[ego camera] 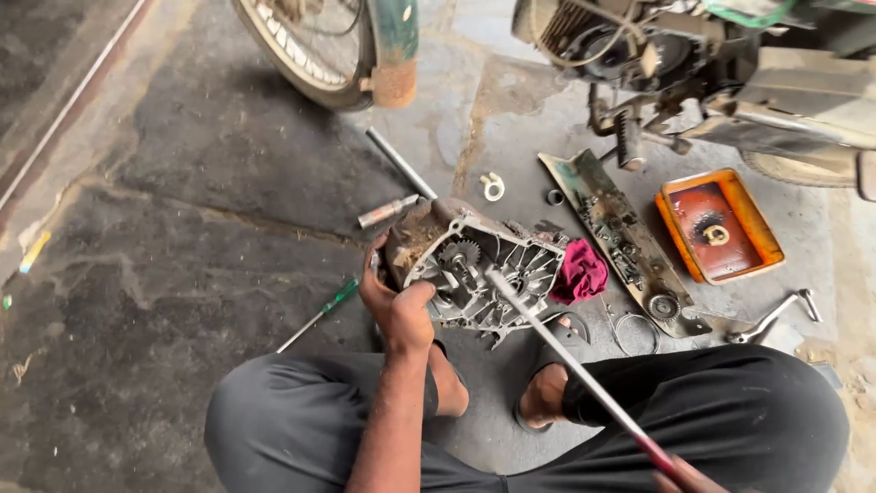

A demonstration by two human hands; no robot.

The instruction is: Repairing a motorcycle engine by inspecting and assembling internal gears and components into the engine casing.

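Left hand (394, 306) gripped the left edge of the engine casing (474, 269) on the floor (182, 228), fingers clamped on it. Red rag (580, 271) lay against its right side. Right hand (686, 477), mostly out of frame, held a long rod (570, 361) with its tip in the casing, fingers closed on the handle.
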